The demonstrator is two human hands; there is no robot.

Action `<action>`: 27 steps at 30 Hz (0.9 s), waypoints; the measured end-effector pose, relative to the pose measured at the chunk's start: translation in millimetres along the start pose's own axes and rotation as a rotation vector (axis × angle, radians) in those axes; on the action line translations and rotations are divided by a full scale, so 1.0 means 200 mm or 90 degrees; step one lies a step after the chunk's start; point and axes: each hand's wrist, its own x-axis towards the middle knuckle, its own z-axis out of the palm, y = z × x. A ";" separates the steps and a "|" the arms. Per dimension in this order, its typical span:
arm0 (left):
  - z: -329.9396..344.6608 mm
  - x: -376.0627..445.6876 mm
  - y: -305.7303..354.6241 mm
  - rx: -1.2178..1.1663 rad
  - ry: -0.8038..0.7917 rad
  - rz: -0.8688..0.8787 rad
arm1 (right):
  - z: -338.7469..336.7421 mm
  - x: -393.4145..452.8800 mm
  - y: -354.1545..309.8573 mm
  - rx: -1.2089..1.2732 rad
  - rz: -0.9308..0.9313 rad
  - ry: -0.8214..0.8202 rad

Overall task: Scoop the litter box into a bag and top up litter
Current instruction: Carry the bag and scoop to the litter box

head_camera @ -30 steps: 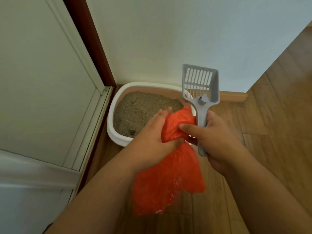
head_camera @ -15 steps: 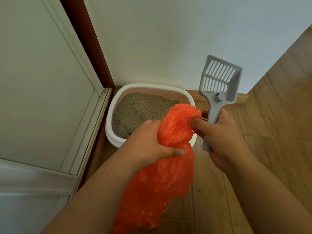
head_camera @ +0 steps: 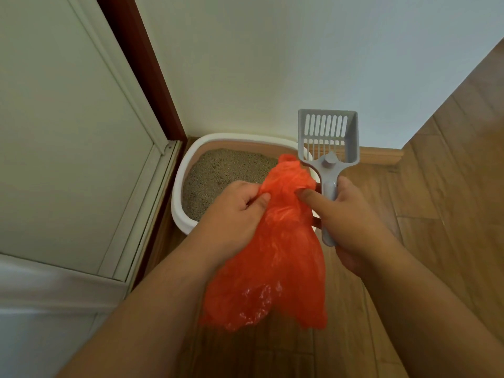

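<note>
The left hand [head_camera: 231,211] pinches the upper edge of an orange plastic bag [head_camera: 275,257] between thumb and fingers, and the bag hangs down above the wooden floor [head_camera: 450,186]. The right hand [head_camera: 351,222] is wrapped around the handle of a grey slotted scoop [head_camera: 328,143], which stands upright and empty, while its index finger presses on the bag. Behind both hands, the white litter box [head_camera: 181,181], holding grey litter [head_camera: 226,170], sits in the floor's corner against the wall [head_camera: 272,64], beside a door [head_camera: 68,132].

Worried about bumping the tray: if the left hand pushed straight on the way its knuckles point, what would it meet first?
The left hand, pinching the orange bag, points toward the litter box. It would probably cross the near rim and reach the litter, though height above the box is unclear.
</note>
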 end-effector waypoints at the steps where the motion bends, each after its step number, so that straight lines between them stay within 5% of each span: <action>1: 0.00 0.00 0.01 -0.023 0.003 -0.007 | 0.00 0.00 0.00 0.008 0.006 0.003; 6: 0.01 -0.04 0.06 -0.120 -0.012 -0.014 | -0.01 -0.05 -0.03 0.084 0.036 -0.034; 13: 0.03 -0.08 0.10 -0.166 -0.054 0.013 | -0.04 -0.06 -0.02 -0.015 -0.024 -0.019; 17: 0.03 -0.07 0.08 -0.059 0.031 0.051 | -0.03 -0.04 0.00 -0.046 -0.037 0.008; 27: -0.03 -0.06 0.08 -0.208 0.125 -0.070 | -0.12 -0.01 -0.01 -0.156 -0.015 0.151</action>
